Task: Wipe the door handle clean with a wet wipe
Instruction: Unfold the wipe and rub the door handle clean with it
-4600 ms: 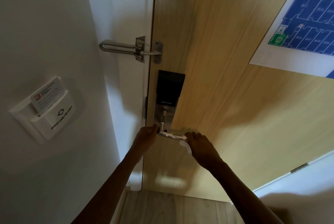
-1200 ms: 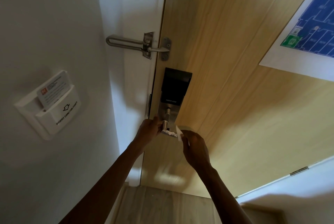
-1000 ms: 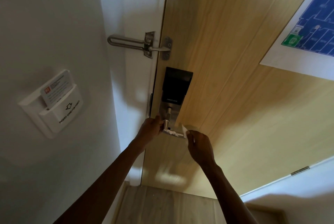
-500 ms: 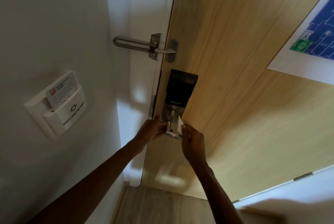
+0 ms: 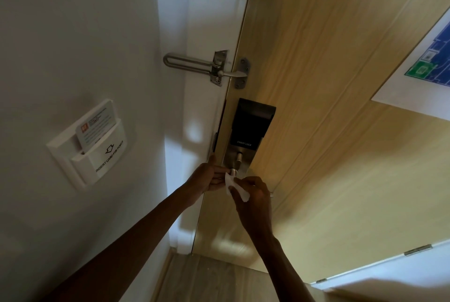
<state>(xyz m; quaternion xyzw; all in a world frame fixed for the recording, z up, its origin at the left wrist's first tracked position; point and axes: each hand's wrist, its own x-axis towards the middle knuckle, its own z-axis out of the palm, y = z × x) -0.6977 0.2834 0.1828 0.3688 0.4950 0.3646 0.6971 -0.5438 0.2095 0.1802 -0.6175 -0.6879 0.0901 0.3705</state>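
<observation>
Right hand [image 5: 253, 201] pinches wet wipe [image 5: 237, 188] on door handle [image 5: 234, 171]; left hand [image 5: 207, 176], grip unclear, beside door edge [image 5: 241, 33].

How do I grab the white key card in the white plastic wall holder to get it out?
Pinch the white key card by its upper half, the flat part sticking out above the white plastic wall holder. Come from above: its lower end is tucked inside the pocket, so only the top is free.

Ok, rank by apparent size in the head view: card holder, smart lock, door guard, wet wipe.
1. card holder
2. smart lock
3. door guard, longer but thinner, so close
4. wet wipe, partly hidden by the right hand
</observation>
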